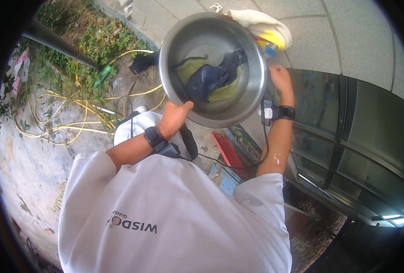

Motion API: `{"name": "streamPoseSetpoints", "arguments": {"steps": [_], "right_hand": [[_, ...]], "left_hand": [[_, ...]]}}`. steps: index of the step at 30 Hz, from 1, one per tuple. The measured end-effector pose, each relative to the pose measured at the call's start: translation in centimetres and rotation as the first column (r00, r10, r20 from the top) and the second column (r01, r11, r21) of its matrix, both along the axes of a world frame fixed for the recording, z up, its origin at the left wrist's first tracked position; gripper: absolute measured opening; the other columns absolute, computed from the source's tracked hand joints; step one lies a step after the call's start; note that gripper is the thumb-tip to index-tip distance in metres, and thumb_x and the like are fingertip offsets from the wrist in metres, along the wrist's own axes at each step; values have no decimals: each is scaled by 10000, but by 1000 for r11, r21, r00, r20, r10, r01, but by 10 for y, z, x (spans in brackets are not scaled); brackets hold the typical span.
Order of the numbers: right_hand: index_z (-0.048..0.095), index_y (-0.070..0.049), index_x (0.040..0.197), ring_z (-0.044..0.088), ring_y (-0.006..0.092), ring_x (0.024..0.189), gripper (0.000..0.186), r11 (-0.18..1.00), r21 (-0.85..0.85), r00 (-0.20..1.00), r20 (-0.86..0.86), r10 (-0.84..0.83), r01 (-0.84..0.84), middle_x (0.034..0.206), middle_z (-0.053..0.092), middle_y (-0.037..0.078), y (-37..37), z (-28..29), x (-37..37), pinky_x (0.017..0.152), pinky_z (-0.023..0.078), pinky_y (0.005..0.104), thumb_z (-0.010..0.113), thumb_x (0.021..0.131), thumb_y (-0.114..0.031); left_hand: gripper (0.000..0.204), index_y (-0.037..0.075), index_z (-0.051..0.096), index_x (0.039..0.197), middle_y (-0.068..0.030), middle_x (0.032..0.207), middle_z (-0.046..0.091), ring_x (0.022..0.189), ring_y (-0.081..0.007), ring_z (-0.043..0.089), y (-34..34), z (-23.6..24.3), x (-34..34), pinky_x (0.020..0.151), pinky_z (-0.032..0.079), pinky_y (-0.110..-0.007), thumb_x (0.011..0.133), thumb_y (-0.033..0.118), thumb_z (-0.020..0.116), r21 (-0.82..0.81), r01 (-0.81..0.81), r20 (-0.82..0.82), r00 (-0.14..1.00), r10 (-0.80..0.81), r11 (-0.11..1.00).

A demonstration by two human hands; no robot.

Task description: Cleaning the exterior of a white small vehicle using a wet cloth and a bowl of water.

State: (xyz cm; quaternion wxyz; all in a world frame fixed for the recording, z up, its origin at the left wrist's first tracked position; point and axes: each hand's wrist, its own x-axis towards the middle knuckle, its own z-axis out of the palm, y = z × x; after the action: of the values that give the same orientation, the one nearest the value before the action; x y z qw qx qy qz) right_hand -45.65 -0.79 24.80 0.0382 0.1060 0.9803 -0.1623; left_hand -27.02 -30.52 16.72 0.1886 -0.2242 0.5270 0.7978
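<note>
A round metal basin is in front of me, tilted so that its inside shows. Wet dark blue cloth lies bunched in it, over an olive-green piece that looks like cloth. My left hand grips the basin's near left rim, with the thumb over the edge. At the right rim is my right hand, its fingers curled closed against the edge; the fingertips are partly hidden. Both wrists wear black strapped devices, and a thin black cable runs between them.
Yellow hose lies in loops on the concrete at left, beside green plants. A white and yellow fabric item rests beyond the basin on paving. Glazed dark-framed panels stand at right. A red slatted object lies below the basin.
</note>
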Motion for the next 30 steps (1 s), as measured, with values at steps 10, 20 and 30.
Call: {"name": "streamPoseSetpoints", "arguments": {"steps": [10,20,30], "right_hand": [[597,51,1020,609,329,950,427,997,-20,997,-3,78,-78,974,629,238,-26,-18,-29,824,452,363,574,781,-302],[596,25,1004,604,325,952,402,979,-63,958,-227,177,-196,966,639,196,-10,-54,-71,803,458,368,660,762,-289],[581,9,1058,552,169,931,315,850,-485,974,-190,126,-204,1057,587,68,-40,-48,-61,811,435,297,602,824,-201]], "left_hand": [[161,-42,584,822,-41,720,578,669,-117,515,4,-7,1,602,409,-274,751,97,544,-21,-9,-18,1000,9,1000],[249,-62,583,916,-112,750,603,705,-160,559,6,-15,4,649,443,-316,754,125,552,-19,-49,-54,997,48,999],[285,-56,611,902,-123,759,623,693,-186,579,-3,-25,6,656,454,-328,765,186,548,7,-65,-20,998,65,998]]}}
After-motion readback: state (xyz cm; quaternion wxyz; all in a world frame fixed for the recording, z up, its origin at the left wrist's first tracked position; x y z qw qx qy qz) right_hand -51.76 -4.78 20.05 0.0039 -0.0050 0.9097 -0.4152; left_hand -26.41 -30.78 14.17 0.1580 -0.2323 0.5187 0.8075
